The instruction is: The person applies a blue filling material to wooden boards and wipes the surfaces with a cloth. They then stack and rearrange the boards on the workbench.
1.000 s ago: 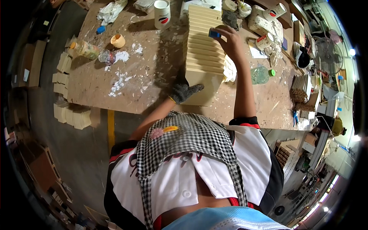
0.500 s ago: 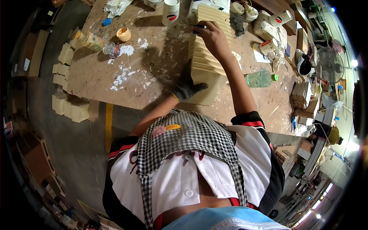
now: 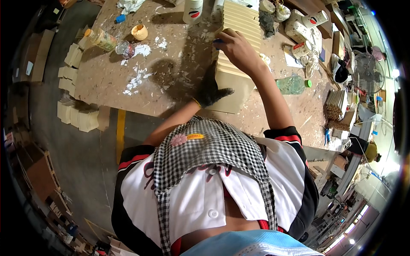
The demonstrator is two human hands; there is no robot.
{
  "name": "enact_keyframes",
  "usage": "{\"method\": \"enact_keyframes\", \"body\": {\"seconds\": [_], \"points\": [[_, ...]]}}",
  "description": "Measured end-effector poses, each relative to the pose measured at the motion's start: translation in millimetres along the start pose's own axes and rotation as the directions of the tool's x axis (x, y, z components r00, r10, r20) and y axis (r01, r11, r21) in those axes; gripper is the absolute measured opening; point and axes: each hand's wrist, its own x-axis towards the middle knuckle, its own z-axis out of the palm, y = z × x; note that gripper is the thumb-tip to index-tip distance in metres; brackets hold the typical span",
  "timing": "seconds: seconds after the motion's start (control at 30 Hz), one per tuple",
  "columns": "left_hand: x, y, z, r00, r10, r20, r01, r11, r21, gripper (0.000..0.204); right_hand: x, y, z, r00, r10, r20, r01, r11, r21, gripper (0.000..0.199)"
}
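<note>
A long row of overlapping cream-coloured boards [image 3: 234,64] lies on the workbench in front of me, stepped like stairs toward the far side. My left hand [image 3: 210,90], in a dark grey glove, grips the near end of the row. Its thumb rests across the top of the nearest board and its fingers run along the left side. My bare right hand [image 3: 236,48] is above the row's left edge, fingers closed around a small dark blue piece [image 3: 218,42]. Most of that piece is hidden by the fingers.
The paint-spattered workbench [image 3: 171,81] carries a white paper cup [image 3: 193,12], an orange-capped bottle [image 3: 101,39] and a small open tub [image 3: 139,32] on the left. To the right lie a green-capped bottle [image 3: 293,85] and more cups. Cream board stacks [image 3: 83,120] stand past the left edge.
My right hand has slid slightly nearer along the row's left edge, still holding the blue piece. The left hand keeps its grip on the near end.
</note>
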Motion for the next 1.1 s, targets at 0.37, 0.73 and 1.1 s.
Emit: {"method": "enact_keyframes", "body": {"seconds": [0.37, 0.73, 1.1], "points": [[-3.7, -2.7, -5.2, 0.999, 0.048, -0.005, -0.048, 0.998, -0.042, 0.111, -3.5, -11.4, 10.7, 0.998, -0.028, 0.061, 0.028, 1.000, -0.003, 0.021], [-8.2, -10.6, 2.8, 0.998, 0.054, -0.036, -0.055, 0.998, -0.022, 0.111, -25.3, -24.5, 4.8, 0.982, 0.171, -0.083, -0.164, 0.982, 0.092, 0.028], [0.6, -8.4, -1.1, 1.000, -0.026, 0.008, 0.027, 0.990, -0.139, 0.098, -74.1, -75.4, 10.3, 0.736, 0.655, -0.170, -0.655, 0.753, 0.065, 0.035]]}}
